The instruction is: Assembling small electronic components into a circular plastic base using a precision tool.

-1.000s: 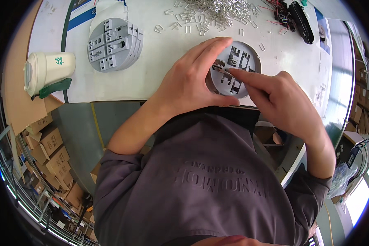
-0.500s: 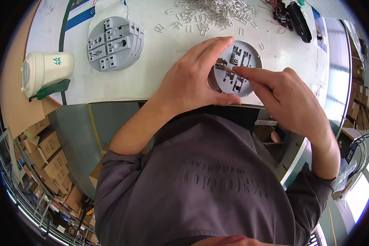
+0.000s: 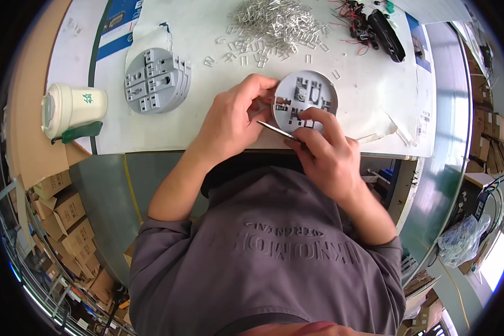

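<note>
A round grey plastic base (image 3: 288, 84) with a raised rim and several small recessed slots is held near the table's front edge, its slotted face tilted toward me. My left hand (image 3: 229, 120) grips its left rim; some fingertips are hidden behind it. Slanting across the base's lower left is a slim, pointed metal tool (image 3: 277, 130); whether it is tweezers or a single rod I cannot tell. My right hand (image 3: 330, 154) is closed round that tool, with a finger resting on the face of the base. The tool's tip points toward my left thumb.
Beyond the hands lies a heap of U-shaped metal clips (image 3: 277, 28), with loose ones around it. A stack of similar grey bases (image 3: 157, 81) stands at left, near a cream lidded cup (image 3: 75, 112). Black parts with red wires (image 3: 358, 25) and a black case (image 3: 386, 36) lie far right.
My left hand has gone from spanning the base to gripping its left rim. The base and right hand have shifted left, and the slim tool now shows plainly. The whole view has shifted slightly.
</note>
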Demonstrator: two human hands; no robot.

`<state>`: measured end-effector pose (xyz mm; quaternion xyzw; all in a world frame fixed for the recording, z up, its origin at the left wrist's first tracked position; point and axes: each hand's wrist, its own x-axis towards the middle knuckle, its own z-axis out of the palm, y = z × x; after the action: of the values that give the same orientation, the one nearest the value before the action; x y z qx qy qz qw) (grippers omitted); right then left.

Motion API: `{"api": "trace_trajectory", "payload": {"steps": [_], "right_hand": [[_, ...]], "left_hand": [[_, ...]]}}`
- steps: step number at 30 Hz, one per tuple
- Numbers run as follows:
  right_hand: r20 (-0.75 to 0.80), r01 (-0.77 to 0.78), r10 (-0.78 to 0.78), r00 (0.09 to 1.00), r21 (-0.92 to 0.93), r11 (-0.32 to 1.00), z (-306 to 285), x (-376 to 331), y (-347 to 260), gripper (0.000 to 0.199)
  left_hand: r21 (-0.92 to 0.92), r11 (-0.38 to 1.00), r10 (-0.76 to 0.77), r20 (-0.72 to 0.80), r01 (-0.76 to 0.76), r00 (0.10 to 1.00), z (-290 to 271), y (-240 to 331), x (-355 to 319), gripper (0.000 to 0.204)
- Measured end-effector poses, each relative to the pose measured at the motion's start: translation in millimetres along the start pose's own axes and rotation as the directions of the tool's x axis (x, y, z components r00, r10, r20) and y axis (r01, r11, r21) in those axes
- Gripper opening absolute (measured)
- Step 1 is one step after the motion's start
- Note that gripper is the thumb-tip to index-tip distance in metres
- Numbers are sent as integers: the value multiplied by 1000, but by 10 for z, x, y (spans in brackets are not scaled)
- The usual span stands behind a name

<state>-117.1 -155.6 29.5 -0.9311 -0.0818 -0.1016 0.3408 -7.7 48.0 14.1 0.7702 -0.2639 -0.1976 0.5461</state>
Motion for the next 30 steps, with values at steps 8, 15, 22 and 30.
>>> {"api": "trace_trajectory", "payload": {"steps": [8,15,22,30], "right_hand": [[-431,-261,329,840,212,942,-568,-107,174,19],[-414,-472,363,835,-199,859,-1146,-250,1010,19],[-102,-453,445,890,-68,889,-376,640,614,17],[-73,-385,380,922,-74,920,-236,603,677,20]], "left_hand": [[378,897,265,-47,-229,963,78,1,-51,40],[613,771,346,-171,-175,923,-34,40,-57,34],[925,373,369,-224,77,902,-984,332,-293,84],[699,699,131,-332,150,934,-1429,237,-538,100]]}}
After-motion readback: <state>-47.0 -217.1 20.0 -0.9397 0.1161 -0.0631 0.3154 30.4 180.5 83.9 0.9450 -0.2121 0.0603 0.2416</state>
